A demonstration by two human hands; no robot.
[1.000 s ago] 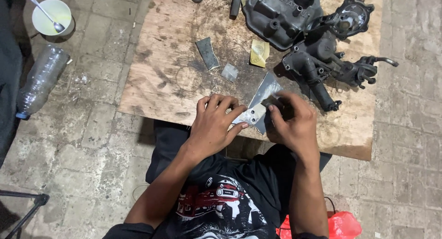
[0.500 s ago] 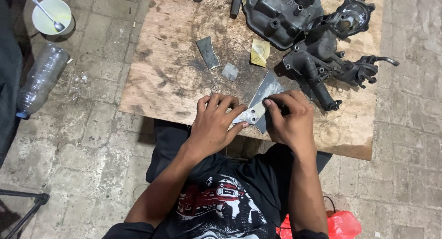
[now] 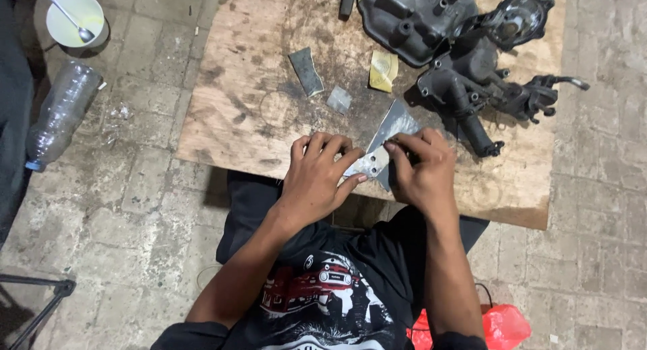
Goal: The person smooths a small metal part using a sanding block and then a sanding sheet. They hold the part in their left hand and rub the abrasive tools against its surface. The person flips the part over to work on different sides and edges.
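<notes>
My left hand (image 3: 317,181) and right hand (image 3: 421,171) have barely shifted: both grips still pinch the small metal plate (image 3: 373,163) over the gasket sheet (image 3: 394,131) on the worktop (image 3: 256,87).

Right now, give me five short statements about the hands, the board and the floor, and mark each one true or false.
1. Both hands, left hand and right hand, hold a small metal piece. True.
2. The bowl has a spoon in it. True.
3. The bottle stands upright on the board. False: it lies on the floor, left of the board.
4. Dark engine parts lie on the board. True.
5. The red bag lies on the board. False: it is on the floor beside the person.
</notes>
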